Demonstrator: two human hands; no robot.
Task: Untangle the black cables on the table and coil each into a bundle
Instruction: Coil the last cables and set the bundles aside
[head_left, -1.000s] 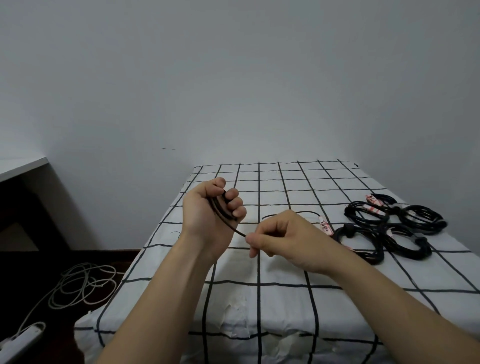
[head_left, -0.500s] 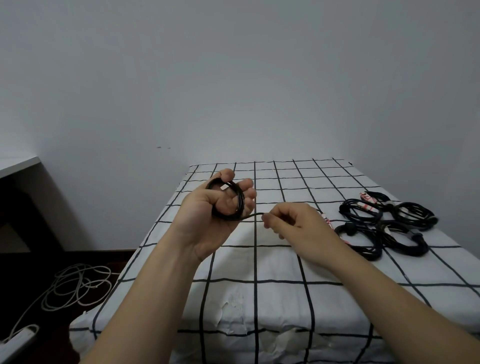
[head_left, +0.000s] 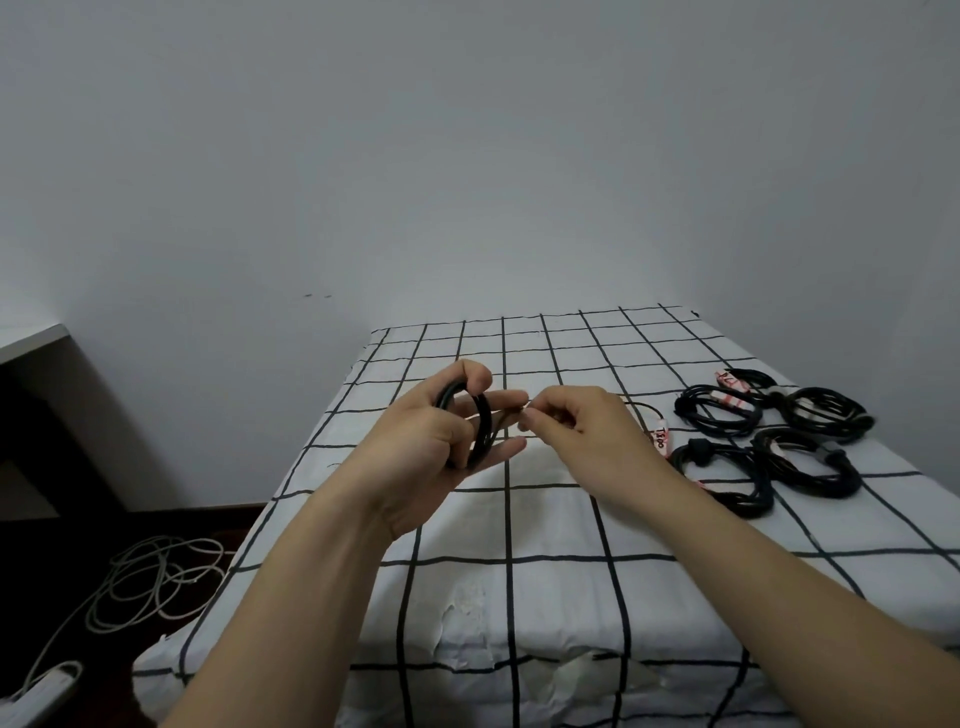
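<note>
My left hand (head_left: 447, 431) holds a small coil of black cable (head_left: 480, 426) upright above the table, thumb over the top and fingers through the loop. Just to its right, my right hand (head_left: 576, 423) pinches the loose strand of the same cable near the left fingertips. The strand's tail (head_left: 647, 410) runs behind my right hand to a white and red tagged end (head_left: 661, 441) lying on the checked tablecloth (head_left: 545, 525). Several coiled black bundles (head_left: 769, 431) lie at the right of the table.
A grey wall stands behind the table. On the dark floor at the left lie a loose white cable (head_left: 150, 582) and a white power strip (head_left: 36, 696). A white shelf edge (head_left: 31, 338) juts in at far left.
My left hand turned its palm up and raised the coil, now seen as an upright ring. My right hand moved up and closer to the left fingertips, still pinching the strand.
</note>
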